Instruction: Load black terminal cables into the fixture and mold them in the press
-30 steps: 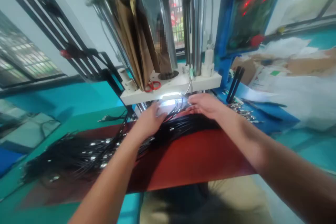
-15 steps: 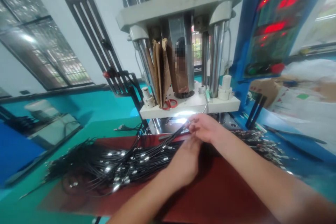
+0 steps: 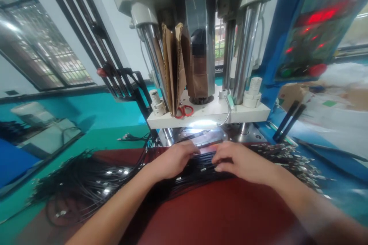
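Observation:
A thick spread of black cables (image 3: pixel 115 172) with small silvery metal parts lies across a dark red mat (image 3: pixel 218 210). My left hand (image 3: pixel 175 160) is at the near edge of the press, with its fingers curled together around a black cable; the grip is partly hidden. To its right, my right hand (image 3: pixel 241 160) is bent over the cables, thumb and fingers apart, fingertips close to the lit metal plate (image 3: pixel 212 136). A dark strip lies on that plate between my hands. Cable ends (image 3: pixel 299 160) fan out beyond my right hand.
Over the plate stands a press (image 3: pixel 207 118) with steel columns. Folded cardboard (image 3: pixel 174 69) and red-handled scissors (image 3: pixel 184 111) sit on its white block. A blue control box (image 3: pixel 310 26) with red displays and dark tweezers-like tools (image 3: pixel 330 149) are at right.
My hands were together at the press edge with several cables between them. They have moved apart, left hand to the left, right hand slightly right and down. The view has shifted closer.

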The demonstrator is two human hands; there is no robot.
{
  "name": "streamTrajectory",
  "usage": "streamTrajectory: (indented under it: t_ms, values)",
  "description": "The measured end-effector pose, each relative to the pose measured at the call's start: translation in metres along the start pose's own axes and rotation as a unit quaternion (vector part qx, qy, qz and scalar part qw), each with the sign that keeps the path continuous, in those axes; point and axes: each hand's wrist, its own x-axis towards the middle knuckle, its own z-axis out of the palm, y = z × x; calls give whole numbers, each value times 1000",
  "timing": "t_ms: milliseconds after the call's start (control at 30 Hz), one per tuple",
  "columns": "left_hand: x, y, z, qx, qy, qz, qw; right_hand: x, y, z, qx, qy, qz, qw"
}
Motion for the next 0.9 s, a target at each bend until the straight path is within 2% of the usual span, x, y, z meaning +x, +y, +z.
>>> streamTrajectory:
  t_ms: [267, 467, 600, 767, 900]
  values:
    - [-12, 7, 7, -27, -41, 23, 999, -4, -1, 14, -71, -10, 3, 997]
    - [-13, 9, 11, -9, -33, 10, 999, -5, -10, 11, -105, -18, 0, 994]
    - [-14, 9, 16, 17, -24, -7, 1000, -5, -13, 9, -94, 9, 12, 995]
    - [-12, 7, 23, 35, -10, -24, 999, -7, -5, 1, -80, 37, -13, 996]
    - [-11, 7, 25, 37, 13, -31, 999, -7, 4, -5, -84, 21, 16, 996]
